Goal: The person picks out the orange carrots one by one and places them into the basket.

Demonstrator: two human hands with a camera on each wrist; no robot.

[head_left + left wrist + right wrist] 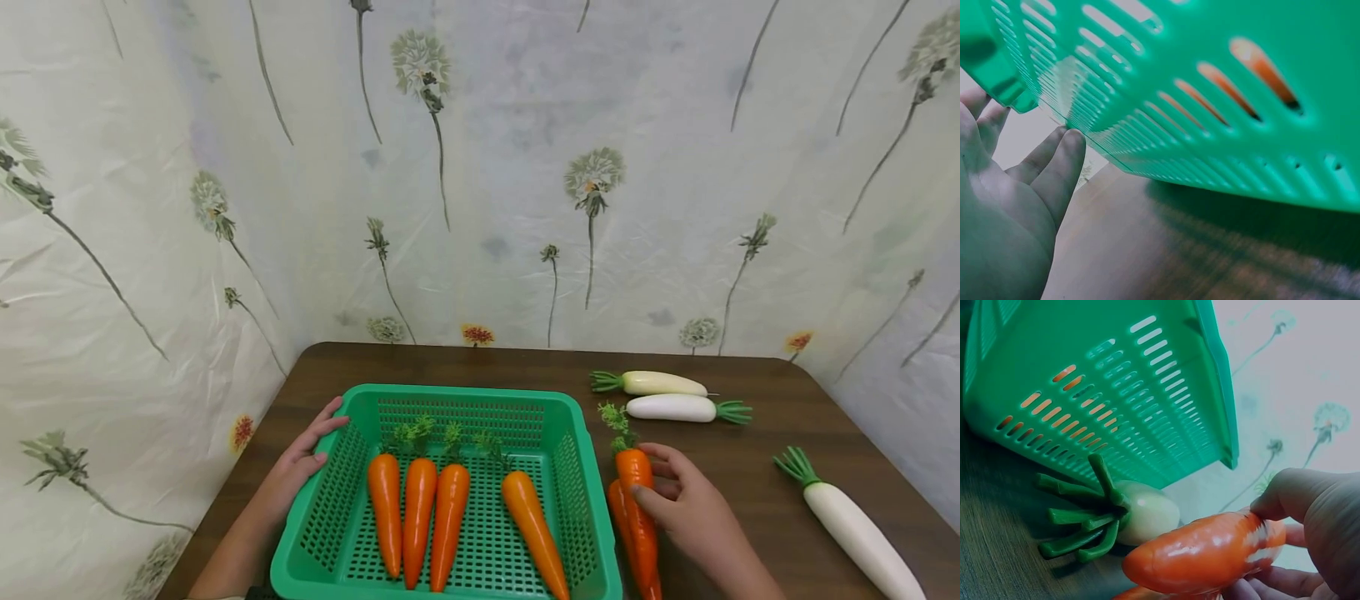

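Note:
My right hand pinches an orange carrot with leafy green tops between thumb and fingers, just right of the green basket. A second carrot lies partly hidden under the held one. In the right wrist view, the held carrot points its tapered end toward a white radish with thick green stalks beside the basket. My left hand touches the basket's left side near its rim, fingers fairly straight, as the left wrist view also shows. Several carrots lie inside the basket, tops toward its far wall.
A cream radish and a white radish lie at the back right of the dark wooden table. Another white radish lies near the right edge. A flower-patterned cloth hangs behind the table and at its sides.

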